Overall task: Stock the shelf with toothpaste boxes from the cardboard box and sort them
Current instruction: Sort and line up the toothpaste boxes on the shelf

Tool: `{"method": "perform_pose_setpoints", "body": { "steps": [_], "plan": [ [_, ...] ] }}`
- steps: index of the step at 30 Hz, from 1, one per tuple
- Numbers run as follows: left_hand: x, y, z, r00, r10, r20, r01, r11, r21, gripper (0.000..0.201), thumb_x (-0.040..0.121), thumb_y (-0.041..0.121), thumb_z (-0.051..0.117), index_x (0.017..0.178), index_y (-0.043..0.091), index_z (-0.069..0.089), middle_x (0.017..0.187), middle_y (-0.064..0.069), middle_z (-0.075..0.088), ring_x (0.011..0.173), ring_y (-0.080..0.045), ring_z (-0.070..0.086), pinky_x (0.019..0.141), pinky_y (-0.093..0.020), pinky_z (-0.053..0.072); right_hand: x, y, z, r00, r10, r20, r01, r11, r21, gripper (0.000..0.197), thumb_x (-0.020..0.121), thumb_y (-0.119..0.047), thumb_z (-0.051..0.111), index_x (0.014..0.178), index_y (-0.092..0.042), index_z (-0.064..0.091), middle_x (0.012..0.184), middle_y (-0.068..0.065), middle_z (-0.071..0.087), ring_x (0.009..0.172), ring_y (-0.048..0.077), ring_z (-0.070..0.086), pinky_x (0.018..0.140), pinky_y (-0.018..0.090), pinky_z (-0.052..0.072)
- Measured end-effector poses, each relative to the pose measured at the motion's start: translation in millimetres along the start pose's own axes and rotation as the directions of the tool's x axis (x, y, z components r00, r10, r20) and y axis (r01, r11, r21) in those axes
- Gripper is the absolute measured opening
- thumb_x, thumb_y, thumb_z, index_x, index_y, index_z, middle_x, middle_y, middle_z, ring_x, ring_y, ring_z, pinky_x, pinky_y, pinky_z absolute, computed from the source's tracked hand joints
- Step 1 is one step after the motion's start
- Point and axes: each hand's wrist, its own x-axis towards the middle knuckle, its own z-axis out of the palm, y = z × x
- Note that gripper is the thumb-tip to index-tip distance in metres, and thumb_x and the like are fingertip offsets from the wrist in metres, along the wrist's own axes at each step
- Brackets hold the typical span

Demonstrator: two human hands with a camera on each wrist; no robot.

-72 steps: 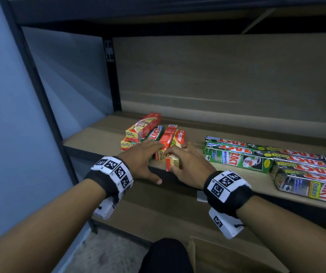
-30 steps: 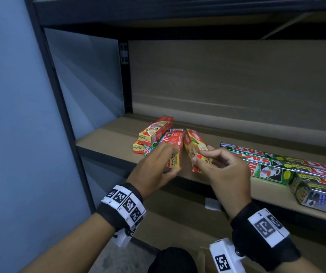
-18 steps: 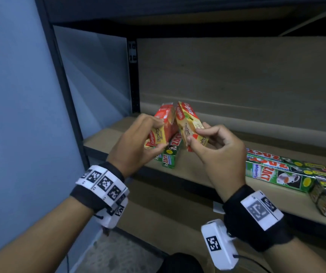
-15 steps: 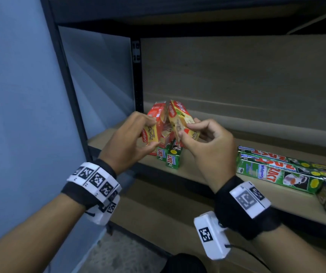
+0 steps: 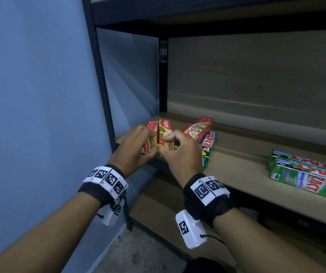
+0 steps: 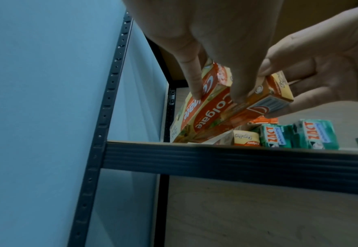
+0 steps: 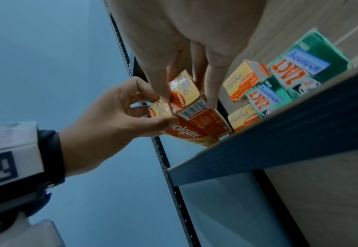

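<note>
Two red-and-yellow Colgate boxes are held side by side at the left end of the shelf (image 5: 246, 166). My left hand (image 5: 138, 144) grips the left box (image 5: 151, 143) between thumb and fingers. My right hand (image 5: 177, 149) pinches the right box (image 5: 165, 128) at its near end. In the left wrist view the Colgate boxes (image 6: 207, 117) tilt down, their far ends at the shelf board. In the right wrist view my right fingers (image 7: 211, 93) clamp the barcode end of one box (image 7: 186, 93), and my left hand (image 7: 114, 117) holds the other box beside it.
More red Colgate boxes (image 5: 197, 128) and short green ZACT boxes (image 5: 207, 148) lie just right of my hands. Long green ZACT boxes (image 5: 305, 174) lie at the shelf's right. A black upright post (image 5: 103, 95) and a blue wall (image 5: 30, 95) bound the left side.
Both hands lifted a Colgate box each out of the pile. They have since carried them left and down to the shelf's left end.
</note>
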Motion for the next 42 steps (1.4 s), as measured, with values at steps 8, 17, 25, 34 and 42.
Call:
{"method": "perform_pose_setpoints", "body": {
  "steps": [8, 17, 25, 34, 42],
  "plan": [
    [-27, -30, 7, 0.991, 0.011, 0.131, -0.004, 0.999, -0.047, 0.042, 0.082, 0.017, 0.078, 0.115, 0.013, 0.053, 0.12, -0.003, 0.053, 0.11, -0.017, 0.055, 0.085, -0.042, 0.055, -12, 25, 24, 0.993, 0.06, 0.098, -0.049, 0.992, -0.114, 0.023, 0.075, -0.023, 0.084, 0.075, -0.024, 0.061, 0.079, -0.016, 0.062, 0.075, 0.001, 0.057, 0.064, 0.005, 0.038],
    [-18, -50, 25, 0.979, 0.002, 0.206, 0.015, 0.997, -0.081, 0.039, 0.083, 0.013, 0.076, 0.115, 0.01, 0.054, 0.128, 0.0, 0.045, 0.118, -0.012, 0.046, 0.091, -0.037, 0.052, -3, 37, 35, 0.988, 0.092, 0.123, -0.075, 0.987, -0.139, 0.017, 0.08, -0.023, 0.082, 0.077, -0.024, 0.065, 0.077, -0.016, 0.065, 0.071, 0.0, 0.06, 0.065, 0.026, 0.054],
    [2, -50, 29, 0.966, 0.005, 0.258, 0.02, 0.995, -0.096, 0.038, 0.082, 0.011, 0.075, 0.114, 0.013, 0.054, 0.12, 0.001, 0.048, 0.111, -0.015, 0.051, 0.093, -0.038, 0.049, 11, 35, 23, 0.973, 0.095, 0.211, -0.061, 0.985, -0.161, 0.009, 0.086, -0.018, 0.074, 0.086, -0.027, 0.075, 0.085, -0.012, 0.072, 0.075, 0.002, 0.065, 0.072, 0.028, 0.058],
    [11, -33, 10, 0.95, -0.047, 0.309, 0.052, 0.999, -0.007, 0.046, 0.083, 0.04, 0.075, 0.124, 0.026, 0.058, 0.121, 0.008, 0.056, 0.106, -0.006, 0.054, 0.086, -0.022, 0.051, 39, 37, -28, 0.983, 0.02, 0.181, 0.09, 0.811, -0.577, 0.038, 0.082, -0.033, 0.072, 0.117, -0.039, 0.06, 0.127, -0.002, 0.05, 0.122, 0.024, 0.041, 0.101, 0.041, 0.043],
    [15, -25, 16, 0.962, -0.137, 0.236, 0.132, 0.991, 0.036, 0.03, 0.084, 0.037, 0.075, 0.111, 0.026, 0.068, 0.109, 0.008, 0.061, 0.1, -0.01, 0.056, 0.087, -0.031, 0.051, 42, 53, -33, 0.955, 0.1, 0.28, 0.083, 0.815, -0.574, 0.048, 0.086, -0.026, 0.072, 0.127, -0.039, 0.05, 0.14, 0.006, 0.042, 0.121, 0.031, 0.05, 0.095, 0.044, 0.053]
  ]
}}
